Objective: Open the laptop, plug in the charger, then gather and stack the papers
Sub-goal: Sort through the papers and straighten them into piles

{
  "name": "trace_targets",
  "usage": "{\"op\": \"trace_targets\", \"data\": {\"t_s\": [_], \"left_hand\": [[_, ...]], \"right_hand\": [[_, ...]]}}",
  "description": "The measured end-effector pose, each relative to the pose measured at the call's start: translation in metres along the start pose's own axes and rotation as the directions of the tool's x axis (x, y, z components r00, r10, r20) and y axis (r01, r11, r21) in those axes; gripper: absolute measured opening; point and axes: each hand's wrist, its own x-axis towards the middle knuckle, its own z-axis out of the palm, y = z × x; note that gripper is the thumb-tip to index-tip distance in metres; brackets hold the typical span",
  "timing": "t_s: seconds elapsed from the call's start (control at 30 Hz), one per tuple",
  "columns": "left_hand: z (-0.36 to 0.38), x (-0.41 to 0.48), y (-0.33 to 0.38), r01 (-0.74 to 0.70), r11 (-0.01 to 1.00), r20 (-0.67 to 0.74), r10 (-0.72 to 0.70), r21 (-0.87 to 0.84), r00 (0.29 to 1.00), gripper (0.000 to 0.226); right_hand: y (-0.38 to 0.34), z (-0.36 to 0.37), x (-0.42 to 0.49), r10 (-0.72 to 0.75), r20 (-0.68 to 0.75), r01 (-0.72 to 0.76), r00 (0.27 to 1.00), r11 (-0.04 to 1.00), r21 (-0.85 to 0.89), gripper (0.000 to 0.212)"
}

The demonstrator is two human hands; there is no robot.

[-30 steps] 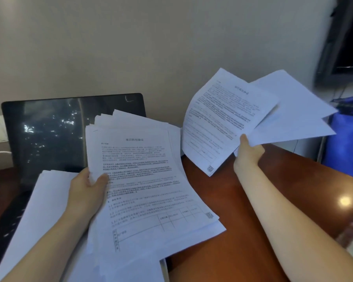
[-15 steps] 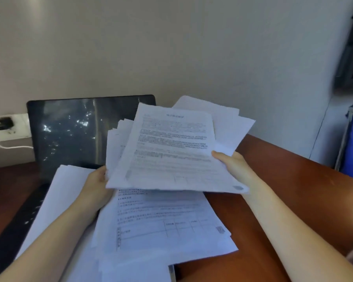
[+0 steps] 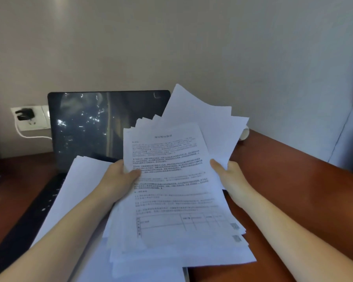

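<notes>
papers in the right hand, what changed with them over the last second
The right hand swung its sheets leftward from out over the desk to the stack; they now fan out behind its printed top page. The left hand kept hold of the stack's left edge; the laptop stayed open, the charger plugged in.

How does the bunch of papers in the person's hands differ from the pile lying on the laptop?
The held bunch shows a printed top page with a table; the pile shows only a blank face. The bunch is gripped by the left hand and right hand, its sheets fanned unevenly; the pile lies over the laptop. Both are white paper.
</notes>
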Motion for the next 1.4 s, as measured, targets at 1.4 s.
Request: {"op": "trace_targets", "data": {"t_s": [1.4], "left_hand": [[0.004, -0.004, -0.004, -0.026, 0.998, -0.123, 0.020, -0.051, 0.992, 0.021]], "right_hand": [[-0.025, -0.021, -0.008, 0.249, 0.349, 0.003, 0.904, 0.811, -0.585, 0.039]]}}
